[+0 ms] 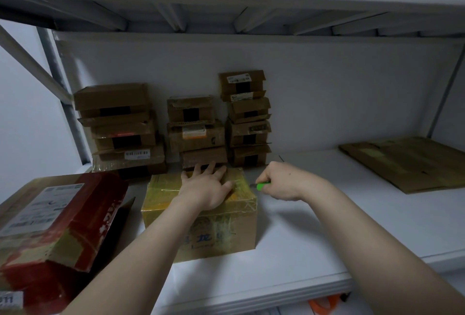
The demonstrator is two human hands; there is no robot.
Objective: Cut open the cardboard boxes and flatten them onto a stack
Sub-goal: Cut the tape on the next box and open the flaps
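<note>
White shelf (314,226); boxes (193,126) stacked at 12 o'clock. A box (163,196) marked "龙" is pressed by the flat left hand (208,186), a knife (263,185) gripped by the right hand (281,181).

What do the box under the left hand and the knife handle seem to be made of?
The box looks like brown cardboard wrapped in glossy yellowish tape, which shines and wrinkles. The knife handle is probably smooth green plastic, by its bright even colour.
</note>
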